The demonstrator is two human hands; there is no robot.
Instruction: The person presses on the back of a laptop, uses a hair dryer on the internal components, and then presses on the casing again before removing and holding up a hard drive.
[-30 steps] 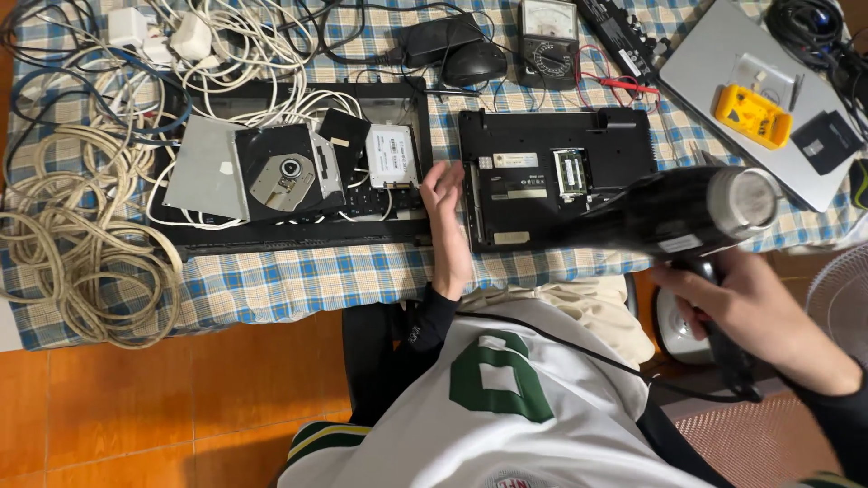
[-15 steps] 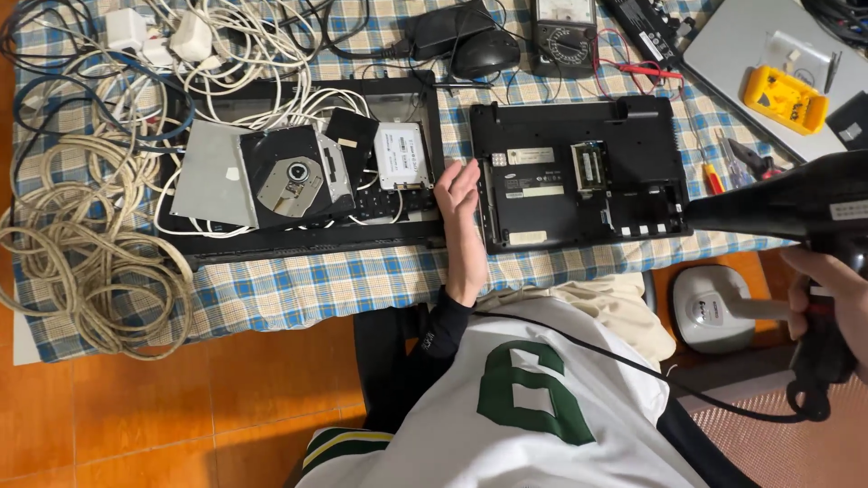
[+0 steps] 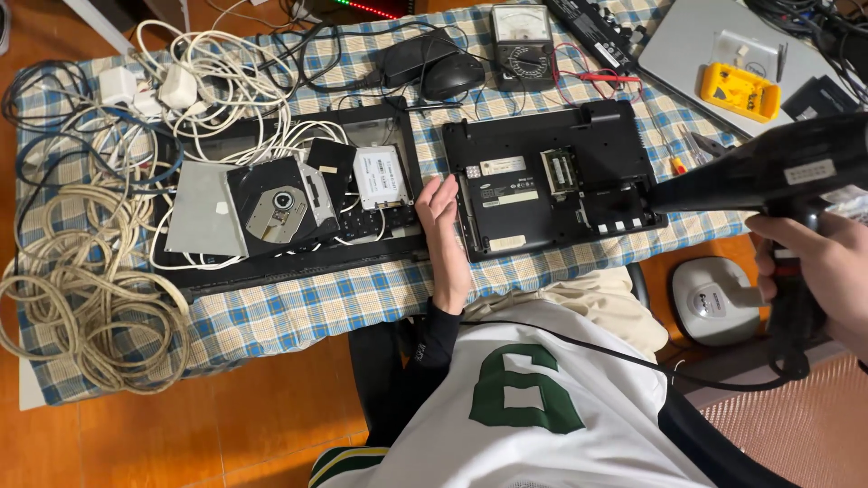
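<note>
Head view: left hand (image 3: 446,226) rests open against laptop base (image 3: 551,185); right hand (image 3: 818,271) grips black hair dryer (image 3: 778,172).

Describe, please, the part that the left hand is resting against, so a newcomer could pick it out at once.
On the blue checked tablecloth lie two black slabs side by side. The left hand rests at the left edge of the right-hand one, an upturned black laptop base. Unlike its neighbour, a black tray piled with an optical drive and white cables, it shows open bays and white labels.
</note>
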